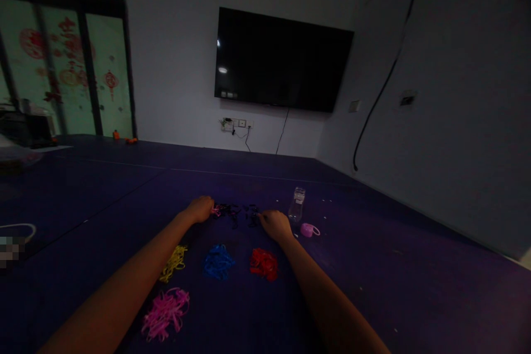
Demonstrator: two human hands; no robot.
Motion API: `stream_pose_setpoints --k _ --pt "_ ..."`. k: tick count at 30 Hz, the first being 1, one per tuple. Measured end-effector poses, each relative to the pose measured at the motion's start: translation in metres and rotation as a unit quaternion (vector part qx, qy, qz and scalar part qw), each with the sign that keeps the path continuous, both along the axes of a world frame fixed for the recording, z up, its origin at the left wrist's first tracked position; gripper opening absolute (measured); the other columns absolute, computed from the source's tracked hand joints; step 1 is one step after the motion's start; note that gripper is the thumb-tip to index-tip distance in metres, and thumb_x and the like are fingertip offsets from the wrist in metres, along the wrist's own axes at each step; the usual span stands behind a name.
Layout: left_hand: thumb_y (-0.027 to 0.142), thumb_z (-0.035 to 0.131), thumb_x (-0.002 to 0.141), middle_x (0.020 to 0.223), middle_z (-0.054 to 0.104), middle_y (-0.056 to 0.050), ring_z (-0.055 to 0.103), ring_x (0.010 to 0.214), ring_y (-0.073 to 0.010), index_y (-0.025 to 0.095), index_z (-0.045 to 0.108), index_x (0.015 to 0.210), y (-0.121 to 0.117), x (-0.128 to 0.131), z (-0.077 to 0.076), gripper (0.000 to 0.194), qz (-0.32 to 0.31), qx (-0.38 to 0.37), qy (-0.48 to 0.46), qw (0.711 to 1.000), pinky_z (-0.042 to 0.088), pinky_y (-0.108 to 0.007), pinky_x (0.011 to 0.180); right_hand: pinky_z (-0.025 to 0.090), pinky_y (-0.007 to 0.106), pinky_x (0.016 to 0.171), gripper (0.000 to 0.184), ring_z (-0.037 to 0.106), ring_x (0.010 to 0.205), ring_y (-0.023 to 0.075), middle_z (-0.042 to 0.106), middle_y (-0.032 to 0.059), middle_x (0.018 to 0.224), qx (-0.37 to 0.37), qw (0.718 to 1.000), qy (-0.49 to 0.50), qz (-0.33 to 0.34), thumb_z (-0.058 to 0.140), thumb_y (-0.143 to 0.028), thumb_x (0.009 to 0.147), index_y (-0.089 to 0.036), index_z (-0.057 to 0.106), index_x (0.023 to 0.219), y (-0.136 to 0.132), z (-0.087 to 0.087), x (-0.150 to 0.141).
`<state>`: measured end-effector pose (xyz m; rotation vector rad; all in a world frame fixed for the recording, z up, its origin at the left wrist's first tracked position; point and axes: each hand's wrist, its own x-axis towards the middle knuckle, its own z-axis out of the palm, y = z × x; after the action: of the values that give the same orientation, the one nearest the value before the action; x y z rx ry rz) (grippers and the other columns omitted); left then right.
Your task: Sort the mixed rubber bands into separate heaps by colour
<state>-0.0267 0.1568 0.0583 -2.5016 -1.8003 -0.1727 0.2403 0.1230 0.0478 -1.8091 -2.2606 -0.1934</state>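
My left hand (202, 209) is closed at the left end of a scatter of black rubber bands (228, 211). A few pink bands (216, 210) stick out at its fingertips. Across from it, my right hand (276, 224) reaches in with fingers drawn together at a smaller group of black bands (251, 213); what they pinch is too dark to make out. Nearer me lie a yellow pile (174, 263), partly behind my left forearm, a blue pile (218, 261), a red pile (264, 264) and a larger pink pile (166, 314) of bands.
Beyond my right hand stands a clear plastic bottle (297, 206), uncapped, with its pink looped cap (309, 230) beside it. Small white bits dot the purple floor mat (373, 243). A black cable (379, 94) hangs on the right wall, and a television (282, 61) is mounted ahead.
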Motion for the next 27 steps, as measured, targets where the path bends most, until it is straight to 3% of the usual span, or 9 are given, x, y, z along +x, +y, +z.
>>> stream_pose_setpoints --k 13,20,27 --pt "0.028 0.053 0.09 0.096 0.061 -0.005 0.06 0.084 -0.017 0.012 0.059 0.096 0.011 -0.011 0.021 0.018 -0.011 -0.027 -0.089 0.996 0.05 -0.036 0.075 0.04 0.024 0.069 0.038 0.063 0.088 0.0186 0.069 0.0068 0.092 0.005 1.0 -0.002 0.002 0.034 -0.039 0.092 -0.021 0.067 0.089 0.0 0.0 0.0" --pt "0.029 0.052 0.09 0.076 0.06 0.0 0.059 0.065 -0.0125 0.011 0.059 0.085 0.011 -0.017 0.019 0.02 -0.017 -0.066 -0.143 0.987 0.049 -0.028 0.062 0.04 0.024 0.068 0.037 0.063 0.089 0.0188 0.069 0.0067 0.093 0.002 1.0 -0.001 -0.002 0.034 -0.039 0.092 -0.021 0.067 0.089 0.0 0.0 0.0" --pt "0.033 0.054 0.088 0.083 0.062 -0.003 0.059 0.07 -0.0137 0.012 0.06 0.086 0.016 -0.017 0.021 0.022 -0.03 -0.049 -0.19 0.98 0.048 -0.03 0.066 0.04 0.024 0.07 0.038 0.063 0.091 0.019 0.069 0.0069 0.096 -0.003 1.0 -0.001 -0.004 0.034 -0.04 0.092 -0.022 0.067 0.09 -0.002 0.002 -0.001"
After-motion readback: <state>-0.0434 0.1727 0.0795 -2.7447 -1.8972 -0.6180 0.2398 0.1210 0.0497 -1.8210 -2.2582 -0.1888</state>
